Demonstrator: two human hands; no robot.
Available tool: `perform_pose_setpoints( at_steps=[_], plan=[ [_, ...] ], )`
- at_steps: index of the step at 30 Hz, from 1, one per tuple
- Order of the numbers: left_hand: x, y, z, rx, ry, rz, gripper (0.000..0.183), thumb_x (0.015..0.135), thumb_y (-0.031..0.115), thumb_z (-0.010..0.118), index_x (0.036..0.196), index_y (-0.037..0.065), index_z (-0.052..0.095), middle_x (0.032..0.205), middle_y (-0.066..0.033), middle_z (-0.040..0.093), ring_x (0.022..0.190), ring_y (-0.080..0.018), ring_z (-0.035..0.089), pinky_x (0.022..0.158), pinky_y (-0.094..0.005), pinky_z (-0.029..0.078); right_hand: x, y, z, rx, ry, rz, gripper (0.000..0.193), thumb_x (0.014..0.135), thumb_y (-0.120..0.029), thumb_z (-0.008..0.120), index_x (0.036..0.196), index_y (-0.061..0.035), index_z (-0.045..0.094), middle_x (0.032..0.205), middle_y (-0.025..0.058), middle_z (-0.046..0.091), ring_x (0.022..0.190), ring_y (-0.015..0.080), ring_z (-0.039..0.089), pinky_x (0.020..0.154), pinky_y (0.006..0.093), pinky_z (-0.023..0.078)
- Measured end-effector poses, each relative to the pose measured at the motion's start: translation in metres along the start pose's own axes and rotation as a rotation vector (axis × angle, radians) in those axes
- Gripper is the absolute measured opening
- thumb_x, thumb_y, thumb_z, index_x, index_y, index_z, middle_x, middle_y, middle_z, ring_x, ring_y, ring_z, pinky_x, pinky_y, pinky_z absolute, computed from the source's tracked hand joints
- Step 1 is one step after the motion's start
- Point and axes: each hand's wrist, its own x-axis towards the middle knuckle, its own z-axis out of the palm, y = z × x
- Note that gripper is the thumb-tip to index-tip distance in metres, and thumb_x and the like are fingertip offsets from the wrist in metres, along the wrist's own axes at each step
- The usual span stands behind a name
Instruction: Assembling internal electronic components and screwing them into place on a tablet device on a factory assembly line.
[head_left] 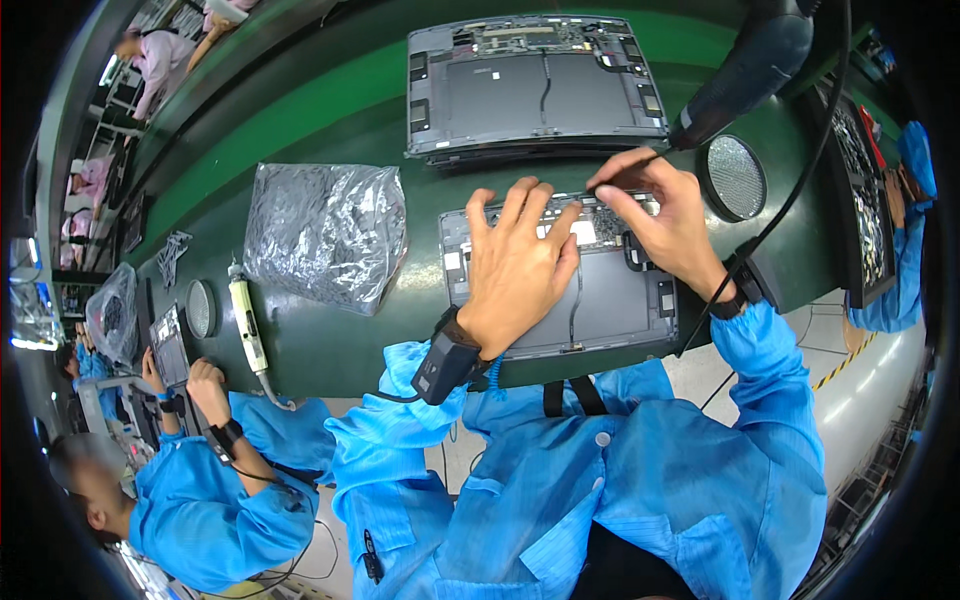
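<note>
In front of me on the green bench lies a grey laptop chassis (625, 305) with its inner boards and cables exposed. My left hand (515, 270) rests over its upper left part, fingers stretched and spread, palm down. At the chassis's far edge, my right hand (665, 215) pinches with thumb and forefinger at something small and dark. The fingertips mostly hide what that is. A black cable (775, 215) passes in front of my right wrist. Both wrists wear dark strapped devices.
Behind the chassis stands a stack of similar laptop chassis (490, 100). A round black-rimmed dish (736, 178) is at right, below a dark tapered tool (755, 65). Leftward lie a plastic bag of dark pieces (325, 235) and an electric screwdriver (247, 320). A co-worker (215, 520) works at left.
</note>
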Motion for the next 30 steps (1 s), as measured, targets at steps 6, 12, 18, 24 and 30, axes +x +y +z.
perform_pose_setpoints(
  at_steps=[6, 12, 18, 24, 30],
  plan=[
    [-0.003, 0.001, -0.001, 0.019, 0.003, -0.017, 0.034, 0.088, 0.018, 0.077, 0.121, 0.012, 0.076, 0.126, -0.0131, 0.065, 0.133, -0.0322, 0.056, 0.108, -0.0598, 0.034, 0.005, 0.017, 0.012, -0.015, -0.028, 0.015, 0.012, 0.095, 0.007, 0.072, 0.106, 0.0089, 0.072, 0.105, 0.0136, 0.076, 0.097, 0.0252, 0.08, 0.089, 0.0342, 0.063],
    [-0.003, 0.0, 0.0, 0.011, 0.015, -0.024, 0.035, 0.087, 0.018, 0.077, 0.121, 0.011, 0.076, 0.125, -0.0134, 0.065, 0.131, -0.0318, 0.057, 0.106, -0.0604, 0.035, 0.006, 0.016, 0.014, -0.021, -0.024, 0.04, 0.009, 0.093, 0.009, 0.071, 0.101, 0.0104, 0.075, 0.103, 0.0132, 0.075, 0.095, 0.0239, 0.079, 0.087, 0.0336, 0.063],
    [-0.002, 0.0, 0.003, -0.005, 0.028, -0.024, 0.035, 0.087, 0.018, 0.078, 0.121, 0.011, 0.076, 0.123, -0.013, 0.066, 0.13, -0.0316, 0.058, 0.105, -0.0607, 0.036, 0.004, 0.018, 0.012, -0.032, -0.028, 0.051, 0.009, 0.094, 0.008, 0.071, 0.101, 0.0109, 0.075, 0.103, 0.0128, 0.075, 0.094, 0.0236, 0.079, 0.087, 0.0332, 0.063],
    [-0.003, 0.001, 0.003, -0.014, 0.042, -0.026, 0.035, 0.087, 0.018, 0.078, 0.12, 0.01, 0.076, 0.122, -0.0125, 0.066, 0.128, -0.031, 0.059, 0.104, -0.0612, 0.037, 0.004, 0.015, 0.013, -0.066, -0.04, 0.05, 0.01, 0.094, 0.008, 0.07, 0.102, 0.0108, 0.075, 0.103, 0.0126, 0.076, 0.094, 0.0237, 0.079, 0.088, 0.0336, 0.063],
    [-0.004, 0.0, 0.004, -0.011, 0.047, -0.026, 0.035, 0.087, 0.019, 0.078, 0.12, 0.01, 0.076, 0.122, -0.0126, 0.066, 0.128, -0.0305, 0.059, 0.105, -0.062, 0.037, 0.006, 0.006, 0.016, -0.201, -0.069, -0.045, 0.008, 0.093, 0.008, 0.071, 0.101, 0.0102, 0.073, 0.101, 0.0143, 0.075, 0.089, 0.0263, 0.078, 0.083, 0.034, 0.062]
  ],
)
